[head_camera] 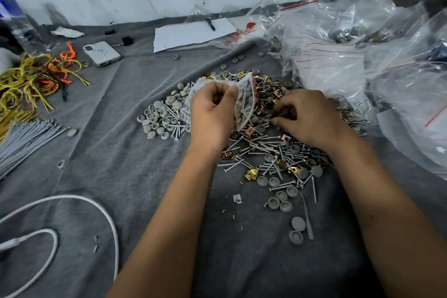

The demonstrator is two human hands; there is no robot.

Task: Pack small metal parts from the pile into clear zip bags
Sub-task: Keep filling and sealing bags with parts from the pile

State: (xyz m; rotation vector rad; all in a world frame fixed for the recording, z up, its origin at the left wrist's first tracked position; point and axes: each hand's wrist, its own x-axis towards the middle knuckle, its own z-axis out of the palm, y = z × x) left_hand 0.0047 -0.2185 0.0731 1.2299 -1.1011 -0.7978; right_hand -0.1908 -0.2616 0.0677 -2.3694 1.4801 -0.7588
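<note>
- Zip bag (244,101) held above the pile (261,143) on the grey cloth (121,152); screws and small parts show through its clear wall.
- Stack of empty bags (333,68) lies right of the pile; what the larger crumpled bags behind hold is hard to make out.
- Left hand (212,111) pinches the bag's mouth, fingers curled.
- Right hand (307,116) has curled fingers down in the pile; whether they grip a part cannot be told.

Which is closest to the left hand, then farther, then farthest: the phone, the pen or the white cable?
From the left hand:
1. Pen, straight behind, on the paper.
2. Phone, back left.
3. White cable, front left, farthest.
</note>
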